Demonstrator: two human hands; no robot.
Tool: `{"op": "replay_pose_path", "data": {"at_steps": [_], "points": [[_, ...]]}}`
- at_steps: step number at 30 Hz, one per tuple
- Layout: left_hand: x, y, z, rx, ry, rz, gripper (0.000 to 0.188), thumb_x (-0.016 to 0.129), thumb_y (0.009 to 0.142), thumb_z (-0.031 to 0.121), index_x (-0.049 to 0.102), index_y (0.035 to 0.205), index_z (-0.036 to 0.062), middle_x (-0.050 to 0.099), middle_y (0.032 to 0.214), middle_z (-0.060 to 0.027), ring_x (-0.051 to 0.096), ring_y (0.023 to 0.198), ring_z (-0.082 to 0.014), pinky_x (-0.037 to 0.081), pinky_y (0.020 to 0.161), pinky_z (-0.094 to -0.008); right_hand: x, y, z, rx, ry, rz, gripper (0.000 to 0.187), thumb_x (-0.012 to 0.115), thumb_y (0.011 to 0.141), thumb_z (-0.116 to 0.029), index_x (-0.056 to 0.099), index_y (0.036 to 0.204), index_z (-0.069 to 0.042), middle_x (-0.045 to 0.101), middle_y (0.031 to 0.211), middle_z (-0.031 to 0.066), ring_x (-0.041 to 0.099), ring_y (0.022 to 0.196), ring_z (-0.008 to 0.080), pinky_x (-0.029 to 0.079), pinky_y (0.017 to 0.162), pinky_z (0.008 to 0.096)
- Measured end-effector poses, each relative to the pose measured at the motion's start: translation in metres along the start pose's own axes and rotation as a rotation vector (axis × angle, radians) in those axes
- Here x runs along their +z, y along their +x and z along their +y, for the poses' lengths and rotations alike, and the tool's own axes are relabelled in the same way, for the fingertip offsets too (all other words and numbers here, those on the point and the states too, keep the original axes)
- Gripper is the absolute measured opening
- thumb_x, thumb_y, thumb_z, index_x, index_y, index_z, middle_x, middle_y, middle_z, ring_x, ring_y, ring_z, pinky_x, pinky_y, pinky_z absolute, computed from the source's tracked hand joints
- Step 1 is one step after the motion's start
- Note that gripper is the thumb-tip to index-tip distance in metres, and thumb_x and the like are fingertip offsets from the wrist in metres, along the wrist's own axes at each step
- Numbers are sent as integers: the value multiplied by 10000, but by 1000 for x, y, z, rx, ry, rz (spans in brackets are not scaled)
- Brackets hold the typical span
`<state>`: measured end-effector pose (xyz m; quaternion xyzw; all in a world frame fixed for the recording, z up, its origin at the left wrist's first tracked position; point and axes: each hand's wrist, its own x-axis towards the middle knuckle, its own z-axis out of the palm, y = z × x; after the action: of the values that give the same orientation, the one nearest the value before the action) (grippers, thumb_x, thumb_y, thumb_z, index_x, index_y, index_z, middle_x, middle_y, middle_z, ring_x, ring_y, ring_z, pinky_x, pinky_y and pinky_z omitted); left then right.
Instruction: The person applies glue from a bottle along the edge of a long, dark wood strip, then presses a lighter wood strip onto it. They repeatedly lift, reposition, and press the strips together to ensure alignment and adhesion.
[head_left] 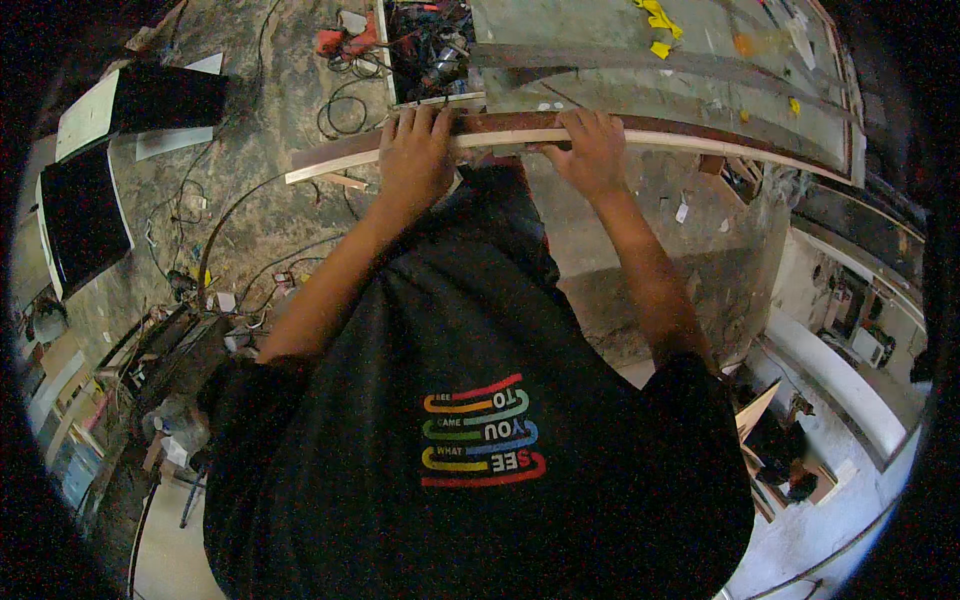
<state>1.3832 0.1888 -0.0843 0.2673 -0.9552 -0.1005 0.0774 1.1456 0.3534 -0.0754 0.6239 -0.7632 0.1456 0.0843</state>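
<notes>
A long, narrow brown-and-pale wooden strip (pixel 507 130) sits along the near edge of a worn, grey-green flat-topped workbench (pixel 590 50), its left end jutting past; the left hand (pixel 414 155) and right hand (pixel 592 150) both grasp it, fingers curled over its top; it looks stiff and fairly light, though ungainly; a wide two-handed hold should suit.

A dimly lit, stained concrete floor (pixel 285 100) spreads beside a scuffed grey-green tabletop (pixel 560 30).

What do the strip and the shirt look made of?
Strip: probably wood; its near edge looks pale and bare, its top reddish-brown, perhaps stained or laminated.
Shirt: likely matt cloth, judging by soft folds.
</notes>
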Motion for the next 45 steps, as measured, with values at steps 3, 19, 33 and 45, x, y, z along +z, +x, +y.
{"op": "replay_pose_path", "data": {"at_steps": [3,19,33,45], "points": [[-2,1,1,10,-18,-5,603,705,855,338,526,1376,93,543,1313,-173,528,1218,-375,416,1045,-518,2,-1,-1,20,-18,-4,504,893,614,-394,655,965,-122,628,938,49,598,921,287,420,781,426],[-1,7,8,-21,93,-211,598,681,893,279,467,1416,81,584,1365,-150,595,1209,-363,436,1063,-538,18,-8,-57,35,-118,-59,615,749,822,-326,549,1374,-144,569,1398,60,484,1350,252,228,1165,563],[-45,-40,-48,-93,11,45,463,723,849,220,570,1255,57,579,1273,-148,563,1161,-337,422,1007,-473,35,-13,-45,151,82,-47,526,755,725,-91,636,1230,-173,624,1292,66,548,1249,280,312,1144,528],[-65,-108,-145,-329,-118,21,267,665,897,97,623,1161,90,646,1156,-118,584,1079,-375,443,941,-476,49,-17,-40,161,137,59,487,714,683,-85,651,1162,-146,605,1145,95,555,1176,299,303,1139,574]]}}
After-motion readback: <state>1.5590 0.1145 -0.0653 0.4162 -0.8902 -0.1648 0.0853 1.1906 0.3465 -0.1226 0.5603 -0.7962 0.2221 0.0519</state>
